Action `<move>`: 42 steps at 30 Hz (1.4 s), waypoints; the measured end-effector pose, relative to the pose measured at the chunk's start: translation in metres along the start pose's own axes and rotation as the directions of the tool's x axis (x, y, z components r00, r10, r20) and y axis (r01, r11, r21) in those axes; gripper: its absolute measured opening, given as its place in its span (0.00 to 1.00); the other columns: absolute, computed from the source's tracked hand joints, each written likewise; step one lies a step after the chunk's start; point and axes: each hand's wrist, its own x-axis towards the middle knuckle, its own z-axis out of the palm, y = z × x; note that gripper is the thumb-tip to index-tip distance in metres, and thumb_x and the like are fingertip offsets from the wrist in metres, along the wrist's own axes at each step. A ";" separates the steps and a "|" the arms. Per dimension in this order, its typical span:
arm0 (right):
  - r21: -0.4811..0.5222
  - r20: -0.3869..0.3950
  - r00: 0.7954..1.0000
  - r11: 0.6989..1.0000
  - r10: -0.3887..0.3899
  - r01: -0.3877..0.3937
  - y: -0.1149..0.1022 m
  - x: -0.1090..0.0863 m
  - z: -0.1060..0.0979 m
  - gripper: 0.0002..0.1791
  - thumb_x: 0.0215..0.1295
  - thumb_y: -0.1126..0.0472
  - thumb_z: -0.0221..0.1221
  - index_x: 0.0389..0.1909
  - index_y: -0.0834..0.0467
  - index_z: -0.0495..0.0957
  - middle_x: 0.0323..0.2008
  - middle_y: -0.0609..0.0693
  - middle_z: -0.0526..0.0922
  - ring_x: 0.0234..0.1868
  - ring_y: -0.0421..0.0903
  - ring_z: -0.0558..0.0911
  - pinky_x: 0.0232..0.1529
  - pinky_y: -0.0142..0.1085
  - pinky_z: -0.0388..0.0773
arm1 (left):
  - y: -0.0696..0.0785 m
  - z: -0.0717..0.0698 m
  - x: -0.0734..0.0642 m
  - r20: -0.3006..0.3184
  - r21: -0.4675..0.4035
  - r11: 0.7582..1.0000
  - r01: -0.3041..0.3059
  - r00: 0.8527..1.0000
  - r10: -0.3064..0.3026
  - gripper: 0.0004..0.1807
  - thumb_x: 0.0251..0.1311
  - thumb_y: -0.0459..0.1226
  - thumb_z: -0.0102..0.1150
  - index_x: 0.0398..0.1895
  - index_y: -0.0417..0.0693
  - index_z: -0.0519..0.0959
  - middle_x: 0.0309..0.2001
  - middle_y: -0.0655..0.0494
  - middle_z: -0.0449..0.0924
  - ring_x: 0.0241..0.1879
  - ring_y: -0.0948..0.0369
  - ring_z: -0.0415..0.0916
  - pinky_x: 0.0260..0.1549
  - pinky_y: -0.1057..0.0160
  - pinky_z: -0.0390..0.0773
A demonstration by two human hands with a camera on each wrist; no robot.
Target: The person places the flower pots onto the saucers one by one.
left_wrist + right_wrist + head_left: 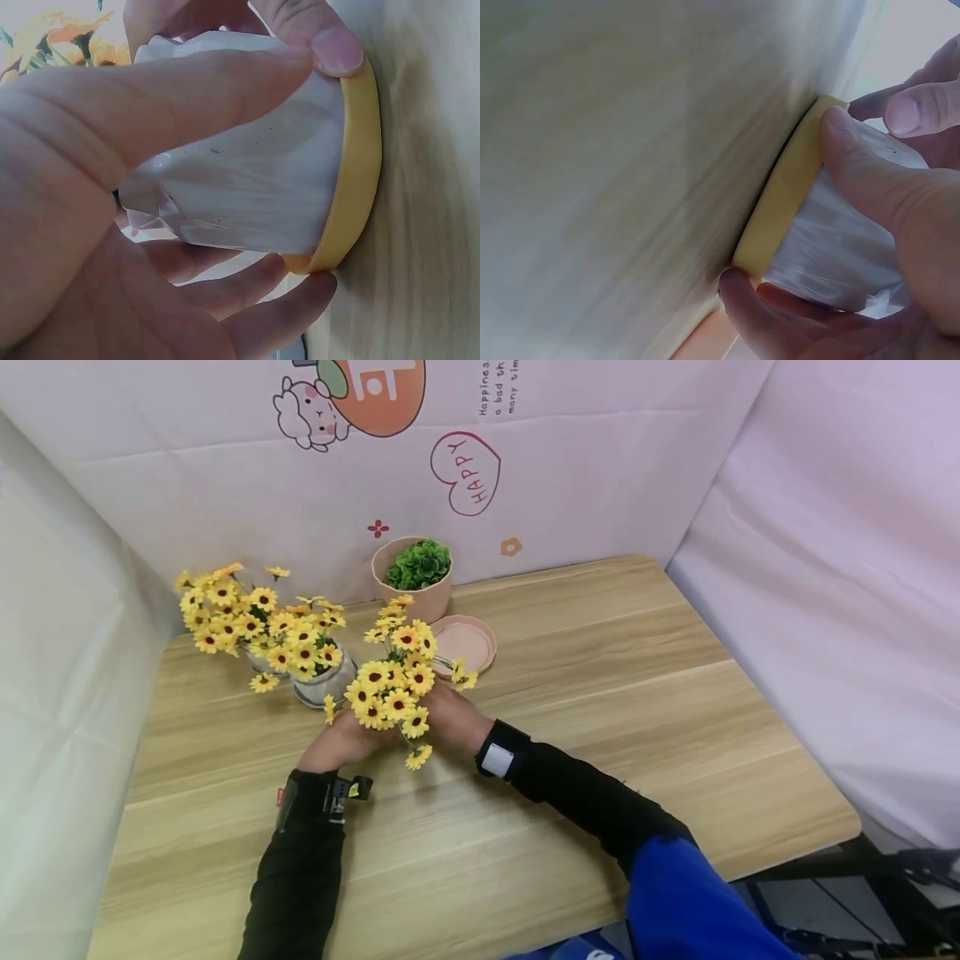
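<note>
Yellow daisy-like flowers (393, 693) rise between my hands and hide their pot in the head view. In the left wrist view the pot (247, 161) is whitish with a pleated rim, its base in a yellow saucer (354, 172) close over the table. My left hand (348, 739) grips the pot, thumb along its side and fingers around the far side, fingertips by the saucer. My right hand (453, 714) holds the yellow saucer by its rim, thumb on one side and fingers on the other, as the right wrist view shows.
Just left of my hands stand a grey-white pot (333, 683) and, behind it, another pot of yellow flowers (225, 618). A pink planter (429, 602) with a green plant (418, 564) stands by the back wall. A pink saucer (472, 647) lies before it on the wooden table (600, 693).
</note>
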 end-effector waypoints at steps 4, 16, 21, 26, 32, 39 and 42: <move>-0.051 0.016 1.000 0.999 0.008 -0.007 -0.002 0.005 0.001 0.21 0.75 0.67 0.60 0.67 0.65 0.78 0.70 0.63 0.78 0.76 0.61 0.72 0.83 0.52 0.63 | -0.003 -0.002 0.001 -0.033 -0.014 1.000 -0.014 0.999 0.014 0.37 0.67 0.38 0.69 0.77 0.40 0.67 0.73 0.38 0.72 0.74 0.41 0.69 0.76 0.40 0.67; -0.080 0.069 0.997 0.997 0.024 -0.019 -0.003 0.021 0.004 0.18 0.74 0.68 0.61 0.61 0.65 0.81 0.65 0.63 0.82 0.71 0.59 0.77 0.78 0.48 0.71 | -0.002 -0.006 0.003 -0.100 0.102 0.995 0.022 0.995 -0.012 0.34 0.67 0.38 0.67 0.73 0.37 0.68 0.69 0.36 0.72 0.71 0.40 0.70 0.75 0.39 0.68; -0.041 0.062 0.998 0.999 0.029 -0.026 -0.002 0.026 0.007 0.19 0.76 0.68 0.59 0.65 0.65 0.79 0.67 0.64 0.80 0.72 0.60 0.75 0.78 0.48 0.71 | -0.003 -0.009 0.000 -0.083 0.071 0.996 0.054 0.995 -0.048 0.34 0.68 0.40 0.66 0.74 0.39 0.68 0.72 0.37 0.71 0.72 0.41 0.69 0.75 0.39 0.67; -0.062 0.054 0.998 0.998 0.014 -0.011 -0.003 0.028 0.007 0.21 0.74 0.68 0.60 0.66 0.65 0.78 0.69 0.64 0.78 0.73 0.61 0.75 0.77 0.48 0.72 | -0.004 -0.012 -0.002 -0.083 0.053 0.997 0.052 0.995 -0.047 0.33 0.69 0.39 0.65 0.74 0.40 0.68 0.72 0.38 0.72 0.71 0.43 0.70 0.74 0.40 0.68; -0.066 0.074 0.997 0.998 0.019 -0.014 -0.002 0.032 0.009 0.20 0.74 0.67 0.61 0.64 0.66 0.79 0.66 0.64 0.80 0.71 0.59 0.76 0.76 0.47 0.74 | -0.009 -0.013 -0.002 -0.087 0.080 0.996 0.033 0.996 -0.026 0.33 0.69 0.38 0.65 0.74 0.40 0.68 0.70 0.38 0.73 0.70 0.43 0.71 0.73 0.40 0.68; -0.028 0.110 0.993 0.999 0.035 -0.032 0.001 0.039 0.009 0.22 0.76 0.64 0.61 0.67 0.65 0.77 0.70 0.65 0.77 0.74 0.59 0.73 0.77 0.46 0.73 | -0.011 -0.015 -0.002 -0.108 0.111 0.994 0.019 0.994 -0.007 0.33 0.69 0.39 0.67 0.74 0.41 0.68 0.70 0.38 0.73 0.71 0.41 0.70 0.74 0.38 0.67; -0.044 0.130 0.991 0.998 0.043 -0.037 0.001 0.040 0.008 0.18 0.79 0.68 0.55 0.65 0.66 0.78 0.68 0.65 0.78 0.73 0.59 0.75 0.76 0.47 0.74 | -0.011 -0.016 -0.002 -0.112 0.101 0.995 0.022 0.994 -0.011 0.34 0.69 0.39 0.67 0.75 0.42 0.67 0.71 0.39 0.72 0.72 0.41 0.69 0.75 0.38 0.65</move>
